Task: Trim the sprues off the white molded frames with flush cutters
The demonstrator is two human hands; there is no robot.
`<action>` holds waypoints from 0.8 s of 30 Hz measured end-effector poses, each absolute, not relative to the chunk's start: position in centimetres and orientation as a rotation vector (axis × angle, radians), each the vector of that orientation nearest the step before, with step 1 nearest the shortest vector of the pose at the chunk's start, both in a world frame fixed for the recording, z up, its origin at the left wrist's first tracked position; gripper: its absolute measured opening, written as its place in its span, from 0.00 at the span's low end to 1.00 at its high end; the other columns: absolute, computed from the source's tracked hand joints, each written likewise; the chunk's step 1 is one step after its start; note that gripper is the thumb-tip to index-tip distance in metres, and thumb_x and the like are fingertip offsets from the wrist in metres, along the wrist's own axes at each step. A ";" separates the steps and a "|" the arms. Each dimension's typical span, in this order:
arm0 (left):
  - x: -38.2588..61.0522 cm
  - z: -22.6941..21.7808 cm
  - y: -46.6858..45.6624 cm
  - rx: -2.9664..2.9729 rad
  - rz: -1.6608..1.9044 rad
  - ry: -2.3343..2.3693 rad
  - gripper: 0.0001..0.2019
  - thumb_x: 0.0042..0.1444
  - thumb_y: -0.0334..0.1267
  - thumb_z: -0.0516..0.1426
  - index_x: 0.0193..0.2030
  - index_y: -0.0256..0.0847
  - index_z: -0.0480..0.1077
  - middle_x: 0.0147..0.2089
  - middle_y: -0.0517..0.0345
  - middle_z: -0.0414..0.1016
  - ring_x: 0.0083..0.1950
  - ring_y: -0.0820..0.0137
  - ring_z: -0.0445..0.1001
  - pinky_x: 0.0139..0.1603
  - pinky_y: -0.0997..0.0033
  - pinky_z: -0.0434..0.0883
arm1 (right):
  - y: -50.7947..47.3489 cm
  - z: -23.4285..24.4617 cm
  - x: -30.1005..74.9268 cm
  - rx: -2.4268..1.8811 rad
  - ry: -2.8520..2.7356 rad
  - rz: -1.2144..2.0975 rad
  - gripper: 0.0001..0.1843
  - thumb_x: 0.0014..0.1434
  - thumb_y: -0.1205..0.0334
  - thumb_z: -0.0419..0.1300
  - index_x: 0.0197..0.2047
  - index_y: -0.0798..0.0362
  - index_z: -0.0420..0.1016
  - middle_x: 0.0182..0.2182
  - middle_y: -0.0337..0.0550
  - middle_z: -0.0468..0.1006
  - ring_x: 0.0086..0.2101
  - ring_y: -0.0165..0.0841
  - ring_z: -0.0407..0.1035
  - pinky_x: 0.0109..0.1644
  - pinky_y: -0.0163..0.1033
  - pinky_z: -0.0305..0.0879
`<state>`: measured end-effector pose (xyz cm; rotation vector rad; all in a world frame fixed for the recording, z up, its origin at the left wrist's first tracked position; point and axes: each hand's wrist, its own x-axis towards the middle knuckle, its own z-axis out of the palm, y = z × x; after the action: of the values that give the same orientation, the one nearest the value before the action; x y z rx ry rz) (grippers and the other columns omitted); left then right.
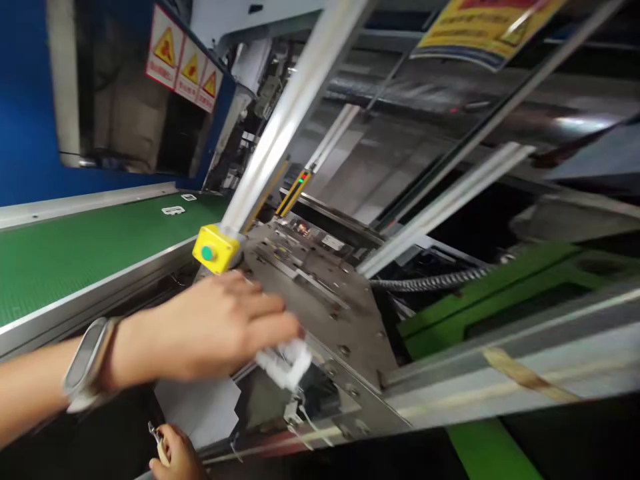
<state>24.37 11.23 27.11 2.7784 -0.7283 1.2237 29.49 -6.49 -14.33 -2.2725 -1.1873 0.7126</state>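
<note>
My left hand [220, 337], with a grey band on its wrist, reaches from the left over a grey metal machine plate [320, 300]. Its fingers are closed on a small crumpled white piece [286, 360], pressed at the plate's near edge. At the bottom edge, my right hand [177, 459] is only partly in view. It is curled round a small pale object with a metal end [157, 440]. A white sheet [200, 407] lies between the two hands.
A yellow box with a green push button [215, 250] sits just above my left hand. A green conveyor belt [75, 260] runs on the left. Slanted silver rails [300, 100], a braided hose [430, 283] and green machine parts [500, 287] fill the right. Warning signs [183, 63] hang on a blue panel.
</note>
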 end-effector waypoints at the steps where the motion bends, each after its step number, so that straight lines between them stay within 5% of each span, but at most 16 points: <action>1: 27.3 29.2 10.9 2.885 1.242 -0.688 0.12 0.64 0.28 0.52 0.48 0.44 0.73 0.37 0.53 0.80 0.36 0.65 0.77 0.40 0.60 0.75 | -7.0 -13.7 30.3 -2.292 -1.153 0.731 0.26 0.44 0.72 0.65 0.49 0.49 0.80 0.39 0.45 0.83 0.38 0.41 0.78 0.40 0.39 0.71; 8: 43.6 33.4 12.2 3.424 0.909 -0.252 0.23 0.61 0.21 0.49 0.61 0.37 0.67 0.49 0.45 0.79 0.46 0.61 0.79 0.47 0.60 0.70 | -7.6 -11.3 35.5 -2.215 -1.279 0.843 0.27 0.50 0.68 0.67 0.55 0.50 0.78 0.45 0.46 0.84 0.46 0.41 0.79 0.52 0.40 0.72; 17: 48.5 28.4 13.5 3.488 0.496 -0.262 0.19 0.62 0.21 0.49 0.58 0.32 0.69 0.53 0.40 0.78 0.50 0.61 0.75 0.51 0.62 0.67 | -8.0 -11.5 39.1 -2.102 -1.480 0.861 0.25 0.53 0.63 0.66 0.56 0.50 0.77 0.47 0.46 0.84 0.48 0.41 0.78 0.54 0.40 0.71; 24: 49.6 30.4 14.8 3.337 0.061 -0.169 0.18 0.50 0.26 0.63 0.50 0.39 0.73 0.48 0.52 0.80 0.44 0.63 0.76 0.44 0.69 0.71 | -8.8 -12.1 39.4 -2.098 -1.484 0.884 0.22 0.54 0.64 0.66 0.53 0.52 0.78 0.44 0.47 0.84 0.45 0.40 0.78 0.50 0.38 0.71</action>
<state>49.56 14.82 30.44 3.3369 -0.1689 0.0611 39.40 -8.79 -12.05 -2.0979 -1.4841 0.8845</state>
